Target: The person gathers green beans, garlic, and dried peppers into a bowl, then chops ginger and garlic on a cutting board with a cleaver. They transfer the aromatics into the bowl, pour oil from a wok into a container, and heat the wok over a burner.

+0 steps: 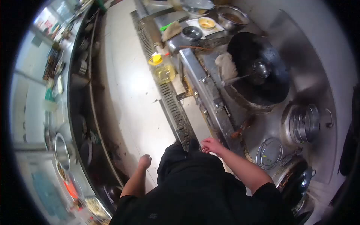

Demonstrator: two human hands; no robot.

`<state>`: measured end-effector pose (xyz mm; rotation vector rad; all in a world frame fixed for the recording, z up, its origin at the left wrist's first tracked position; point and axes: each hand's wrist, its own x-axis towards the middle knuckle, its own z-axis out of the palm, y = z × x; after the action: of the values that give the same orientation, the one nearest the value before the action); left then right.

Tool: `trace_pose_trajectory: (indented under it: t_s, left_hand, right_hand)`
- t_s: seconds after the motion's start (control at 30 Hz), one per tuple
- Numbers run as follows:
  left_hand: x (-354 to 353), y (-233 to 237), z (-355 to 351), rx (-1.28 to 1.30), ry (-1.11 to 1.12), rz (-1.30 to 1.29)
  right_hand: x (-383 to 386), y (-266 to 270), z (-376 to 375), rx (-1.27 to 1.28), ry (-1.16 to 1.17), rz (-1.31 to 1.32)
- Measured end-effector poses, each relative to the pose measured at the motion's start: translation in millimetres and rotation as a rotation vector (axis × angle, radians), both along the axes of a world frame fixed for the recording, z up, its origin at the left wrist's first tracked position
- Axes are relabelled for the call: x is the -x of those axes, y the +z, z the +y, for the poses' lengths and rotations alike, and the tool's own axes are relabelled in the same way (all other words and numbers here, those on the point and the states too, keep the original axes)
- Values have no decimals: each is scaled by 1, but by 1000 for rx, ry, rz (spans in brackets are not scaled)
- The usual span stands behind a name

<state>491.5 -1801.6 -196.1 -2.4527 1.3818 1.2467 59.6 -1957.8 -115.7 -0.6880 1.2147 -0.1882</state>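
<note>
My left hand (144, 161) hangs low over the pale floor, between the shelving and my body. Its fingers are curled in, and I see nothing in them. In front of my waist, my right hand (212, 146) is beside the front edge of the stove (218, 119). Its fingers are loosely bent and partly apart, with no object visible in them. On the stove, a large black wok (277, 90) holds a metal ladle (260, 69), whose handle lies across the rim beside a crumpled cloth (226, 64). Neither hand touches these.
An oil jug (162, 70) with a yellow cap stands by the floor grate (176, 112). Metal bowls and a yellow bowl (206, 23) sit beyond the wok. Wire strainers (269, 153) lie at right. A long counter with shelves of plates (83, 66) runs along the left.
</note>
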Motion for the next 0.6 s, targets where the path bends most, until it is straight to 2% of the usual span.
trace_pose_trajectory:
  t_s: [0.07,0.1,0.17,0.3,0.37,0.43,0.5,0.57,0.6]
  left_hand:
    - [-8,-17,-47,-52,-239,-53]
    - [-5,-2,-81,-101,-354,11]
    - [-9,-29,-135,-117,-249,38]
    - [-3,-44,-267,-61,-592,36]
    - [5,-46,-329,6,-696,98]
    - [-7,-87,-381,183,-919,117]
    - [2,-76,-422,288,-1079,133]
    - [5,-81,-441,125,-738,321]
    - [15,-64,-442,93,-598,419]
  right_hand:
    - [-7,4,-16,34,-15,10]
    - [-7,6,-22,44,-77,24]
    - [-7,10,-26,11,-123,55]
    - [-5,12,-21,-86,-308,107]
    - [-7,1,-14,-94,-377,131]
    - [-15,-11,0,-150,-469,126]
    - [-21,-45,19,-219,-552,123]
    - [-28,-72,35,-377,-797,104]
    - [-32,-93,56,-331,-1068,-47]
